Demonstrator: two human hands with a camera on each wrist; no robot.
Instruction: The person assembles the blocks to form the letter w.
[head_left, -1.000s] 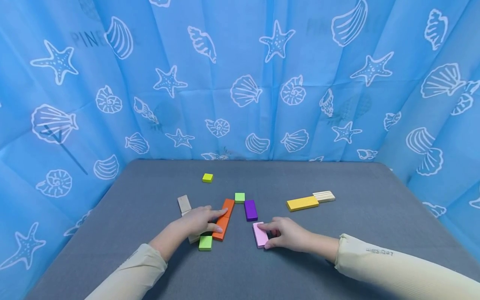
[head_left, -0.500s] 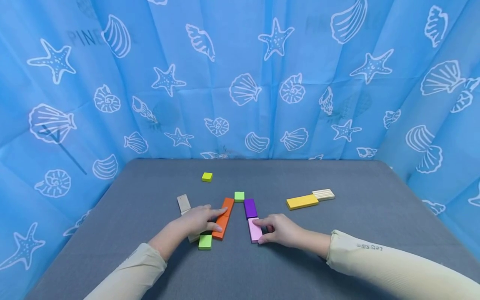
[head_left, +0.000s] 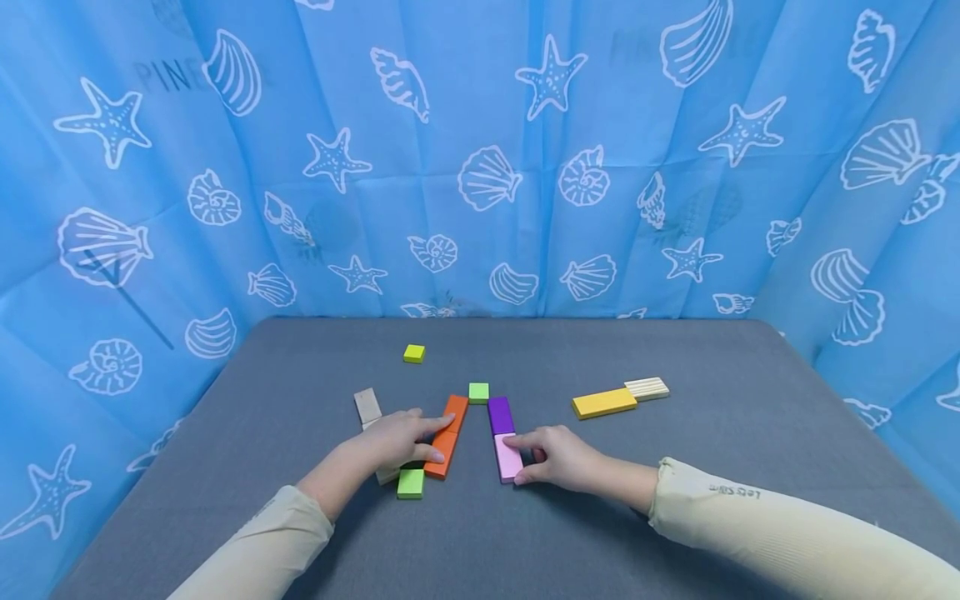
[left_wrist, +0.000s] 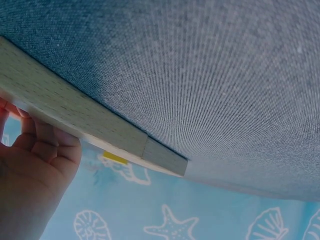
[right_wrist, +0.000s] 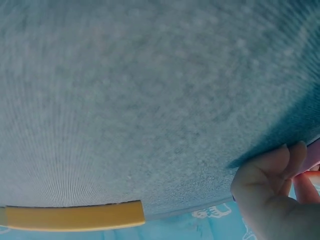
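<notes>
In the head view my right hand point(head_left: 566, 460) pinches a pink wooden block point(head_left: 507, 462), its index finger toward the far end and its thumb at the near end. A purple block point(head_left: 501, 416) lies end to end with the pink one. My left hand point(head_left: 390, 443) rests its index finger and thumb on two orange blocks point(head_left: 454, 408) laid end to end. Partly under that hand runs a row of plain wood blocks point(head_left: 367, 406); the left wrist view shows their side point(left_wrist: 80, 100). A light green square block point(head_left: 478, 393) sits between the orange and purple tops.
Another green square block point(head_left: 410, 484) lies at the near end of the orange row. A yellow-green block point(head_left: 414, 353) lies farther back. To the right, a yellow block point(head_left: 604, 404) meets a ridged cream block point(head_left: 647, 388). A blue curtain point(head_left: 480, 167) surrounds the grey table point(head_left: 675, 350).
My right hand has slid the pink block left and away from me, closing the gap to the purple block. My left hand has stayed on the orange blocks.
</notes>
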